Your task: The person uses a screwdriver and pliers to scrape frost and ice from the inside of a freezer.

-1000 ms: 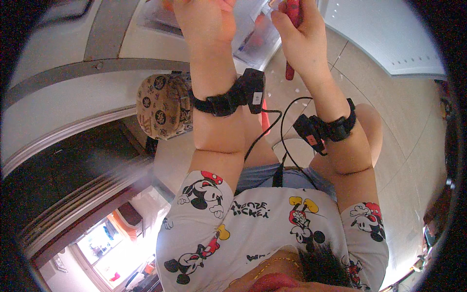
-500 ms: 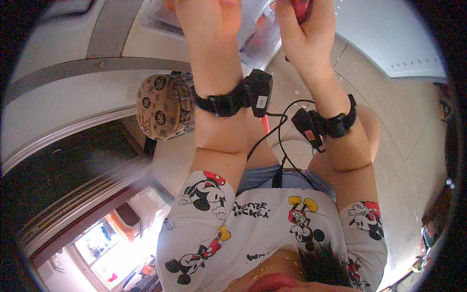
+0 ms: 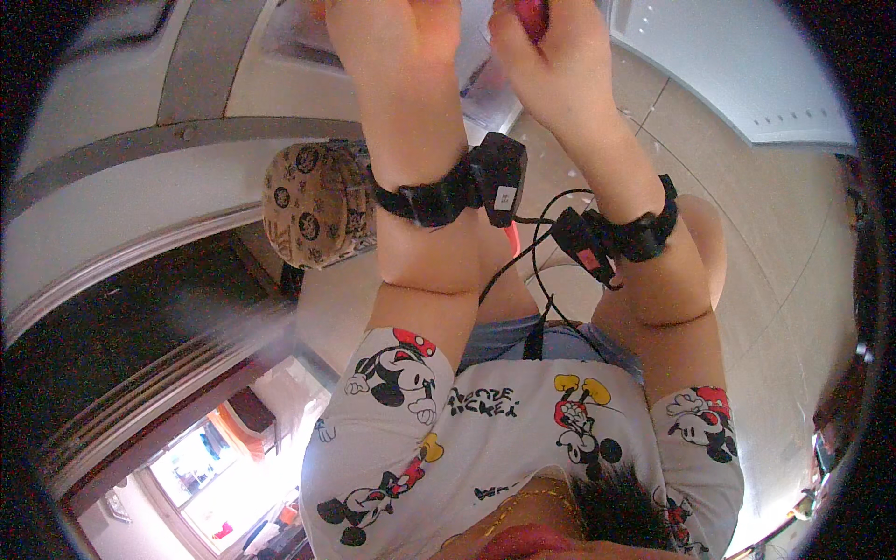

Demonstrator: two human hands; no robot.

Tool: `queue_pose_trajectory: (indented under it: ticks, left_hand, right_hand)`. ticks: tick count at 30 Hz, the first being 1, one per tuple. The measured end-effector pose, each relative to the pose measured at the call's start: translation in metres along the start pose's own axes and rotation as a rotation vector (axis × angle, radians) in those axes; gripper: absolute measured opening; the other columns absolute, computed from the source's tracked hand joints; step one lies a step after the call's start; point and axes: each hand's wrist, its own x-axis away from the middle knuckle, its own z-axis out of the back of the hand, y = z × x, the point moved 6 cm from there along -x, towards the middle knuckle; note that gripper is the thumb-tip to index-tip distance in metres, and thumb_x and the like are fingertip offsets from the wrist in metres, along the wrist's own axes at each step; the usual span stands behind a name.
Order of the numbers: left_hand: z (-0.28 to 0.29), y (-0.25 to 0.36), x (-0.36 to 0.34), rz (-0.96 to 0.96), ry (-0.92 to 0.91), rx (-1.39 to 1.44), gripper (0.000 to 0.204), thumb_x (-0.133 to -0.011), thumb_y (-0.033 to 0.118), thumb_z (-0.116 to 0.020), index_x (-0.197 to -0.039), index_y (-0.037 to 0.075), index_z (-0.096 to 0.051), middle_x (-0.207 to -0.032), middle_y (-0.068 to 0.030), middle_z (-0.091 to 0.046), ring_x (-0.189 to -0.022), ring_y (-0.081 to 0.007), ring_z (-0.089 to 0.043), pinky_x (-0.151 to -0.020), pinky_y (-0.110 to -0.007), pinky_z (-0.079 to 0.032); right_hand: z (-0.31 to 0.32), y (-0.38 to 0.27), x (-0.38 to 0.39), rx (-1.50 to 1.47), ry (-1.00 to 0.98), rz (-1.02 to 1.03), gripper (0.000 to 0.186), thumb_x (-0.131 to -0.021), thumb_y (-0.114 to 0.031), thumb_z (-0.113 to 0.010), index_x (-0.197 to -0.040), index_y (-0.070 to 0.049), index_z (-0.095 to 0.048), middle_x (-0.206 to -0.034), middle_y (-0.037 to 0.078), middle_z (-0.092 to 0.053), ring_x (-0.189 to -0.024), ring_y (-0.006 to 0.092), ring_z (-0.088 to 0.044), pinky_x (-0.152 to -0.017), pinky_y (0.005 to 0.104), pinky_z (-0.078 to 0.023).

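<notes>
Both my forearms reach toward the top edge of the head view, each with a black strap and a small black box on the wrist. My right hand (image 3: 555, 56) is closed around a small dark red object (image 3: 534, 19); its kind is not clear. My left hand (image 3: 401, 28) is beside it, its fingers cut off by the top edge, so what they do is hidden. Between and beyond the hands is a clear plastic bin or drawer (image 3: 481, 107), mostly covered by them.
A brown patterned bag-like item (image 3: 308, 205) stands left of my left forearm. A white panel (image 3: 747, 75) slants across the upper right over the tiled floor (image 3: 737, 224), where small white bits lie. Black cables (image 3: 537, 247) hang between my wrists. A bright window (image 3: 201, 462) is at lower left.
My right hand has moved left and slightly down, closer to my left hand, with the dark red object still in it. My left hand has shifted slightly left.
</notes>
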Motion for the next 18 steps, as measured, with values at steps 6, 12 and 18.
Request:
queue_pose_trajectory:
  ticks: [6,12,18]
  left_hand:
    - [0.007,-0.001,0.0,-0.018,0.008,-0.012,0.033,-0.094,0.02,-0.049,-0.115,-0.006,-0.046,-0.12,-0.0192,-0.053,-0.113,-0.0297,-0.052,-0.1,-0.039,-0.042]
    - [0.004,-0.007,0.005,0.013,0.045,-0.165,0.031,-0.094,0.019,-0.049,-0.113,-0.006,-0.046,-0.119,-0.0204,-0.053,-0.109,-0.0333,-0.055,-0.094,-0.042,-0.047]
    - [0.01,-0.003,0.004,-0.016,0.051,-0.168,0.028,-0.094,0.018,-0.049,-0.111,-0.004,-0.046,-0.119,-0.022,-0.053,-0.109,-0.0344,-0.055,-0.094,-0.044,-0.047]
  right_hand:
    - [0.0,-0.002,0.002,0.007,-0.078,-0.142,0.061,-0.076,0.005,-0.047,-0.135,0.006,-0.03,-0.095,0.018,-0.053,-0.07,0.0228,-0.052,-0.066,0.031,-0.045]
    - [0.005,0.014,0.004,-0.053,-0.009,-0.241,0.058,-0.077,0.003,-0.047,-0.133,0.005,-0.032,-0.087,0.015,-0.052,-0.069,0.0196,-0.05,-0.064,0.0295,-0.044]
    - [0.0,0.014,0.011,-0.072,0.044,-0.139,0.058,-0.077,0.003,-0.047,-0.133,0.005,-0.032,-0.085,0.015,-0.052,-0.069,0.0201,-0.051,-0.064,0.0293,-0.044]
